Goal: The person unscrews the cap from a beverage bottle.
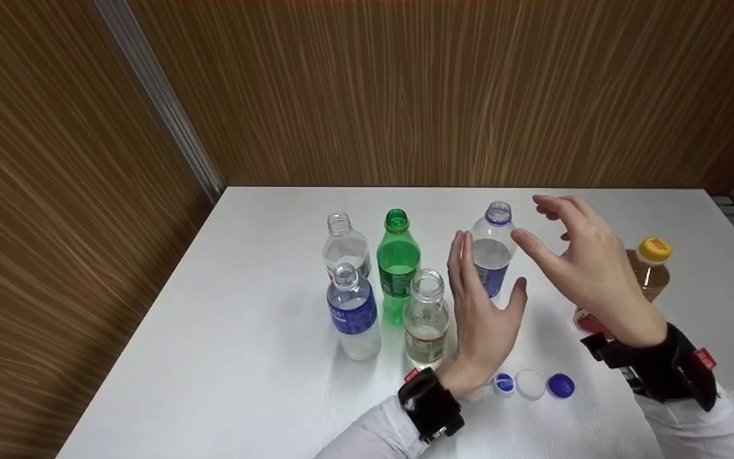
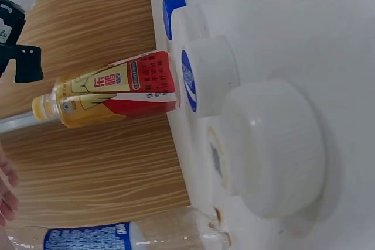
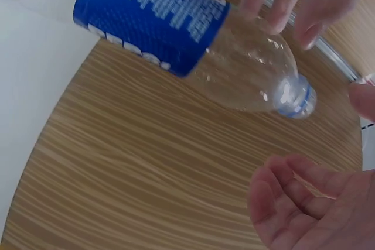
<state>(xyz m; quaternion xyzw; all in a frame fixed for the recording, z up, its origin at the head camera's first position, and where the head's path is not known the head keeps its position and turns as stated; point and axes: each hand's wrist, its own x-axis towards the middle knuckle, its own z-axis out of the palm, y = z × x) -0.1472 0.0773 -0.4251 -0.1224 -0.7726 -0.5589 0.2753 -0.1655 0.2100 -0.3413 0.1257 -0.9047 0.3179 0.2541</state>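
In the head view my left hand [image 1: 485,322] and right hand [image 1: 590,268] hover on either side of a clear plastic bottle [image 1: 493,252] with a blue label. Its mouth has no cap. Both hands hold nothing; fingers and thumbs are spread apart. The right wrist view gives the bottle's blue label [image 3: 149,16] up close, with fingertips near its shoulder; whether any touch it I cannot tell. My left hand partly covers that bottle in the head view. Just left of this hand stands a clear uncapped bottle [image 1: 426,319] with a wide mouth.
A green bottle [image 1: 397,255], a clear bottle [image 1: 346,245] and a blue-labelled bottle [image 1: 354,312] stand uncapped to the left. Behind my right arm is an amber bottle with a yellow cap [image 1: 655,249]. A white cap [image 1: 531,384] and blue cap [image 1: 561,386] lie among several near the front.
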